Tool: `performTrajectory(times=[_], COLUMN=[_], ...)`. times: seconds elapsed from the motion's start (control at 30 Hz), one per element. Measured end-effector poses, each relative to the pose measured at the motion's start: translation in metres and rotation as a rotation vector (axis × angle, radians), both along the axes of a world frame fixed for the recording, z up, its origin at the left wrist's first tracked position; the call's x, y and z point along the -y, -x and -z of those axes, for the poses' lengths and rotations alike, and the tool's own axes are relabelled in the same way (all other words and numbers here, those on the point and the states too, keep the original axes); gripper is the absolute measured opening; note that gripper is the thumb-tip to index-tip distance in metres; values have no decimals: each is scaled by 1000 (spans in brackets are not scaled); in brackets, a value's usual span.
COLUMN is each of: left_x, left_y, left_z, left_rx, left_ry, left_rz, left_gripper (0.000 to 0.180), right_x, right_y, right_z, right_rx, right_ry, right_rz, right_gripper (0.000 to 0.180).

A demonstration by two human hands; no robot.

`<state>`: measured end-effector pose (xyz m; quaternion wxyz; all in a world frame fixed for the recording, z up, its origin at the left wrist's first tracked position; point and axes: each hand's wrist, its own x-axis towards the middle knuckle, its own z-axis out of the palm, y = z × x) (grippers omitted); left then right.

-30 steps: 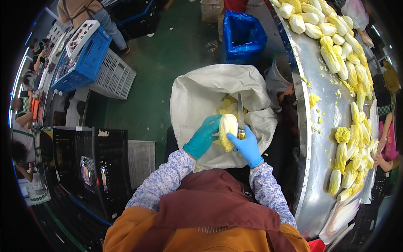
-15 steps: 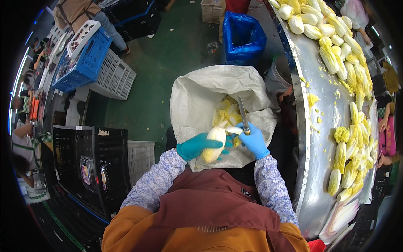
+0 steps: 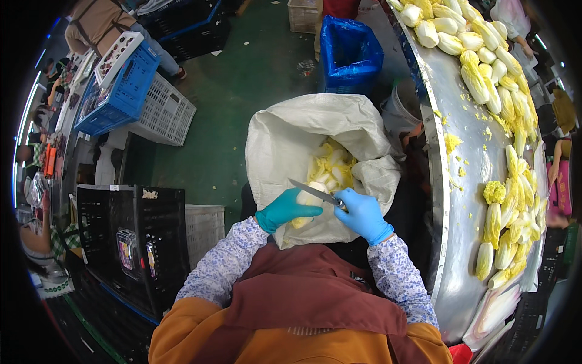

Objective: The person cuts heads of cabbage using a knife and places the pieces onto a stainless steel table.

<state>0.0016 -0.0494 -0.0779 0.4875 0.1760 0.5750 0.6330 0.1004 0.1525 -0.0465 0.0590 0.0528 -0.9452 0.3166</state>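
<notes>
My left hand [image 3: 287, 210], in a green glove, is wrapped round a small pale napa cabbage [image 3: 308, 198] over the near side of a white woven sack [image 3: 270, 141]. In a blue glove, my right hand [image 3: 362, 213] grips a knife [image 3: 313, 192] by its handle. The blade points left and lies across the top of the cabbage; whether it touches cannot be told. My left hand covers much of the cabbage. Inside the sack lie loose yellow and white cabbage leaves [image 3: 332, 165].
On my right, a metal table [image 3: 456, 242] carries many trimmed napa cabbages [image 3: 476, 85]. A blue-lined bin [image 3: 351, 57] and a white bucket [image 3: 402, 106] stand beyond the sack. Black crates [image 3: 130, 242] and a blue crate [image 3: 121, 97] are at left. Other people work on both sides.
The knife has swung from pointing away to pointing left across the cabbage. The leaf piece by my right hand is no longer seen there. My left hand has shifted slightly left.
</notes>
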Motion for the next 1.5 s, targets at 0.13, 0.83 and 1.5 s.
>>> performTrajectory(times=[0.13,0.83,1.5], left_x=[1,-2,-18], left_y=[4,20,2], left_z=[-4,-30,-16], left_rx=[85,-33,-341], left_ry=[-10,-62,80], left_rz=[49,114,-99], left_gripper=[55,54,73], right_x=[1,-20,-10], right_y=[3,-4,17], right_z=[-3,57,63], right_rx=[36,385,63], right_ry=[-17,396,227], right_rz=[-21,346,440], right_gripper=[16,17,14])
